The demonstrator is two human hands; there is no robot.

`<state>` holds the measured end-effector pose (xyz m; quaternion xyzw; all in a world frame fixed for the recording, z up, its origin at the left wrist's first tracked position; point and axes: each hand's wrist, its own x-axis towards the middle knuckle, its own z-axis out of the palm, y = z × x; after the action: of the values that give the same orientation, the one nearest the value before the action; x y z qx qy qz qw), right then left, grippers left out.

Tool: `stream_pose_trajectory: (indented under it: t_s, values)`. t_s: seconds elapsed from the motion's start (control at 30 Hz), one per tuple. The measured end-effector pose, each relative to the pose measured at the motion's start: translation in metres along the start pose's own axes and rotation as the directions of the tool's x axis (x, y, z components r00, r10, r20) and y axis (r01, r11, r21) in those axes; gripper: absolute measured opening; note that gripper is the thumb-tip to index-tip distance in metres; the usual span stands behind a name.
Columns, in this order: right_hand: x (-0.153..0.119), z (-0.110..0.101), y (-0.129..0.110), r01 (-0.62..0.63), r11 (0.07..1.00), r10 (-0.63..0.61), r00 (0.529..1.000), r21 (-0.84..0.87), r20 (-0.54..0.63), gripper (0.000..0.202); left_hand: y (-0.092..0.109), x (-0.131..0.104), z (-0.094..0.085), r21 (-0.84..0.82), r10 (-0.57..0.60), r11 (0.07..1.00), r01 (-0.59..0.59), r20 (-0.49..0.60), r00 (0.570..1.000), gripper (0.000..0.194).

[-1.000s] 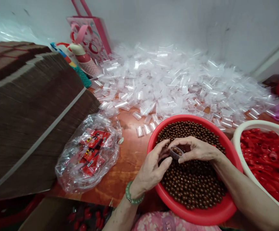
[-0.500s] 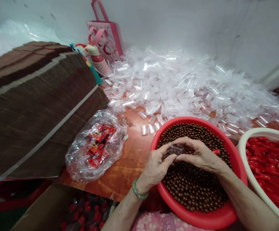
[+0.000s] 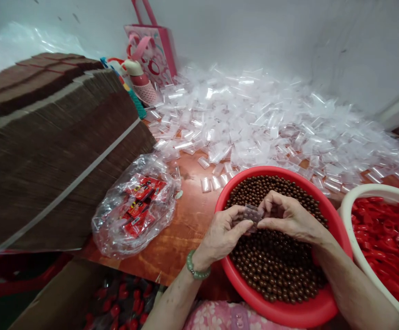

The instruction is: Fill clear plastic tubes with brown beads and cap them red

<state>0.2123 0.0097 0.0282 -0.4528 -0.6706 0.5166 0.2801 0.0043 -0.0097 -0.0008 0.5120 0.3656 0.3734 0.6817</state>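
Over the red basin [image 3: 343, 275] of shiny brown balls [image 3: 278, 275], both my hands meet at a small clear plastic packet [image 3: 253, 214]. My left hand [image 3: 225, 233], with a green bead bracelet [image 3: 197, 270] at its wrist, pinches the packet's left side between thumb and fingers. My right hand [image 3: 286, 217] has its thumb and fingertips closed at the packet's right edge, the other fingers curled. Dark round shapes show through the packet; whether they lie inside or behind it I cannot tell.
Beyond the basin spreads a heap of clear plastic sleeves [image 3: 254, 119]. A cream tub [image 3: 348, 206] of red plastic pieces stands right. Left are a plastic bag [image 3: 106, 229] with red packets and a strapped brown stack [image 3: 55, 156]. Behind stand a bottle [image 3: 139, 80] and pink bag [image 3: 154, 57].
My right hand has shifted slightly right, and more of the clear packet shows between the hands. The red piece beside my right hand is now mostly hidden. The view has shifted a little.
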Motion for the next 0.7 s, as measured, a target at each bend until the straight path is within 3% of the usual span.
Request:
stream_pose_trajectory:
  t_s: [0.07,0.17,0.3,0.37,0.53,0.7]
  values:
    - [-0.003,-0.011,-0.004,0.020,0.996,-0.021,1.000,-0.082,-0.010,0.027,0.000,0.001,0.000,-0.022,0.013,1.000,-0.014,-0.016,1.000,0.023]
    - [-0.011,-0.034,-0.007,-0.010,0.968,-0.022,0.992,-0.253,-0.123,0.023,0.000,0.002,-0.001,-0.101,-0.007,0.995,0.005,-0.023,1.000,0.023]
    - [-0.030,-0.062,0.000,-0.139,0.772,0.066,0.988,-0.620,-0.140,0.019,0.002,0.003,-0.002,-0.154,-0.048,0.987,0.044,-0.021,0.999,0.027]
    - [-0.042,-0.071,0.007,-0.174,0.694,0.123,0.985,-0.699,-0.122,0.017,0.003,0.002,-0.003,-0.135,-0.043,0.990,0.038,-0.036,0.998,0.028]
    - [-0.063,-0.070,0.021,-0.197,0.616,0.173,0.978,-0.763,-0.113,0.019,0.005,0.000,-0.004,-0.036,-0.023,0.999,0.022,-0.028,0.999,0.028]
    - [-0.060,-0.056,0.033,-0.148,0.530,0.135,0.987,-0.835,-0.089,0.021,0.008,-0.001,-0.005,0.096,-0.014,0.995,0.011,0.023,1.000,0.027]
